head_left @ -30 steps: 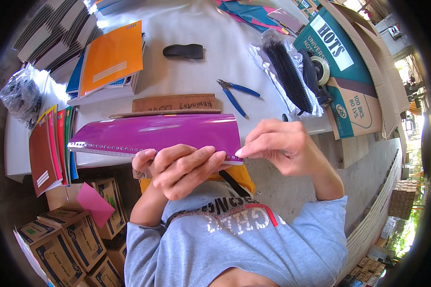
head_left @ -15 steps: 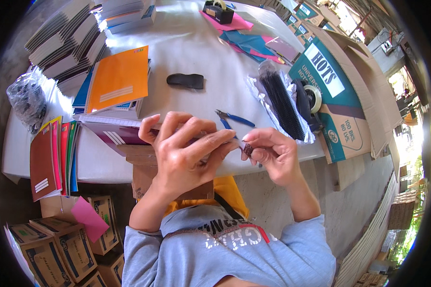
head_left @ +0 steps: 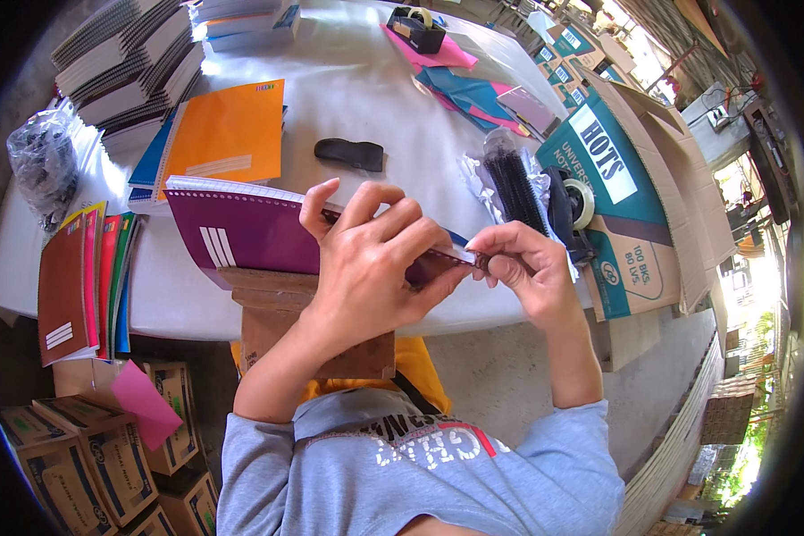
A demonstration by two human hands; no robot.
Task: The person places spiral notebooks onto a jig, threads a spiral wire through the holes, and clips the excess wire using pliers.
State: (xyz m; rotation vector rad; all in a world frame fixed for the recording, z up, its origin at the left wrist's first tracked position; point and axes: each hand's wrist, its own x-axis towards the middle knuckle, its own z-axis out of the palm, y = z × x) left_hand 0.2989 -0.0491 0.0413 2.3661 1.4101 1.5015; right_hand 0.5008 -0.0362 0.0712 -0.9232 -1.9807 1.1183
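Observation:
A purple notebook [head_left: 241, 230] with a white punched edge lies flat over the table's front edge. My left hand [head_left: 371, 259] rests on top of it and grips its right part, fingers curled over the cover. At the notebook's right corner my right hand [head_left: 518, 263] pinches the end of a thin dark spiral binding between thumb and fingers. The binding itself is mostly hidden by my fingers.
An orange notebook [head_left: 223, 134] on a blue stack, spiral notebook piles [head_left: 125, 67], coloured covers [head_left: 85, 281], a black bag [head_left: 40, 161], a black oval object [head_left: 348, 154], black spiral coils in plastic [head_left: 514, 183], a tape roll [head_left: 581, 204], a teal carton [head_left: 625, 188], floor boxes [head_left: 80, 464].
The purple notebook has been turned from standing on edge in front of me to lying flat on the table. My left hand moved on top of it; my right hand stays at its right corner.

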